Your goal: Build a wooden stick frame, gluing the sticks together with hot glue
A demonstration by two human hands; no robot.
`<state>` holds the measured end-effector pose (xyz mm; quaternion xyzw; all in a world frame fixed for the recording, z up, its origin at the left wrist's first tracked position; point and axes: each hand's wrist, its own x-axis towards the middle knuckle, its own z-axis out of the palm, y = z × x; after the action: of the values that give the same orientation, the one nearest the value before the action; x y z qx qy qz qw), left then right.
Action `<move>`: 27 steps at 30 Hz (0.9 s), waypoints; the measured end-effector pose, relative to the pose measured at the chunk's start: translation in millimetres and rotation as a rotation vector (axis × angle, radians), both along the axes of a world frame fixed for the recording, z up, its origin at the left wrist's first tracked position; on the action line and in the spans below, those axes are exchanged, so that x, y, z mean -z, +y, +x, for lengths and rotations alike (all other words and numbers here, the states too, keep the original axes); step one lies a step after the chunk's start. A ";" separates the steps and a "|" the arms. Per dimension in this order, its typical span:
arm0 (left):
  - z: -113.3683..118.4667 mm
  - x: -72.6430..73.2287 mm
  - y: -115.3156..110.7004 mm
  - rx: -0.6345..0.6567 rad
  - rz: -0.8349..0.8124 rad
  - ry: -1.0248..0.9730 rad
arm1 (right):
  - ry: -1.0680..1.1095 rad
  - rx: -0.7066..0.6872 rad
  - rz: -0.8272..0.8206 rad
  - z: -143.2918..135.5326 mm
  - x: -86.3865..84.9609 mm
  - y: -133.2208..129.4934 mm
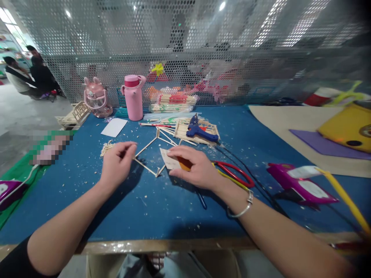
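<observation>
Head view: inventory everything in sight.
Screen: one, grey, back.
People: two, dark and white clothing, far left.
Tabletop: one, blue, centre.
Flask: one, pink, back left.
Eared bottle: one, pink, beside flask.
Paper: one, white, left.
Sticks: many, pale, back centre.
Stick frame: one, pale, centre.
Glue gun: one, blue, back centre.
Looped handle: one, red, right.
Devices: two, purple, left and right.
Flat sheet: one, purple, right.
Rounded object: one, yellow, far right.
Printed piece: one, white, centre.
Left hand: one, left.
Right hand: one, right, holding printed piece.
</observation>
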<state>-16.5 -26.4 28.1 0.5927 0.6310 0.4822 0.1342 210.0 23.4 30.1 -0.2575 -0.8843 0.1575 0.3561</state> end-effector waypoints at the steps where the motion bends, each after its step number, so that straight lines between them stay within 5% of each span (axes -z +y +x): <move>1: -5.6 -1.4 4.5 -0.083 -0.023 -0.063 | -0.005 -0.015 0.003 -0.4 0.6 -0.6; 7: -20.8 7.3 28.8 0.008 -0.295 -0.233 | 0.001 -0.076 0.066 -7.1 -1.4 -10.8; 14: -24.2 10.6 32.4 -0.054 -0.342 -0.294 | -0.010 -0.097 0.051 -6.3 -2.4 -13.5; 21: -23.8 9.1 26.1 0.071 -0.361 -0.415 | 0.076 -0.041 -0.092 -4.4 -6.1 -12.8; 27: -26.7 5.8 21.0 0.277 -0.273 0.115 | 0.358 0.130 -0.393 2.2 -3.8 3.3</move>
<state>-43.2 -5.3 22.3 0.6768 0.6095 0.3346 0.2419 212.2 26.7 33.9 -0.3459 -0.7414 0.3461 0.4593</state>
